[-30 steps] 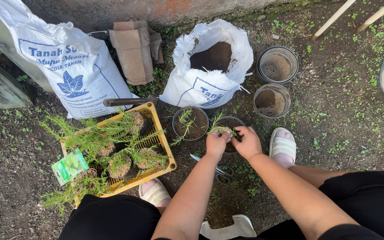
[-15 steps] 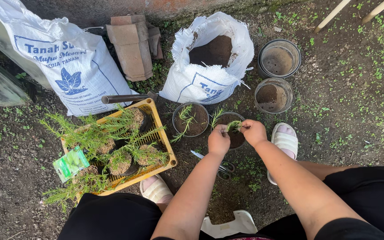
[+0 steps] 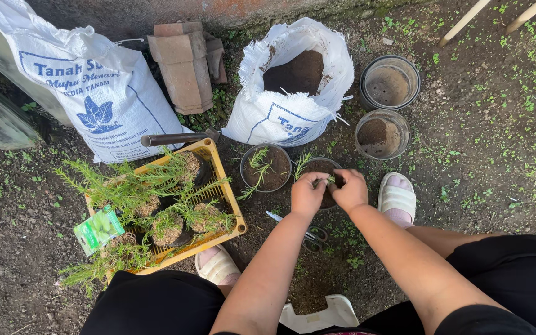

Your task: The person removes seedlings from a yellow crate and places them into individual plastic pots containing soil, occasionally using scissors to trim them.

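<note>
Both my hands are over a small dark pot of soil (image 3: 324, 166) on the ground in front of me. My left hand (image 3: 307, 194) and my right hand (image 3: 349, 189) press their fingers into the soil around a thin green seedling (image 3: 301, 163) that leans out at the pot's left rim. Just to the left stands a second dark pot (image 3: 267, 168) with a seedling planted in it. A pair of scissors (image 3: 308, 232) lies on the ground beneath my left forearm.
A yellow crate (image 3: 219, 180) of green seedlings with root balls sits at left, a green packet (image 3: 98, 229) beside it. An open white sack of soil (image 3: 290, 87), a full sack (image 3: 91, 87), two pots (image 3: 382, 133), roof tiles (image 3: 184, 62) and a trowel handle (image 3: 175, 138) lie beyond.
My hands have lowered onto the pot. The seedling I held up between my fingers now stands in the soil, and my fingers press around its base.
</note>
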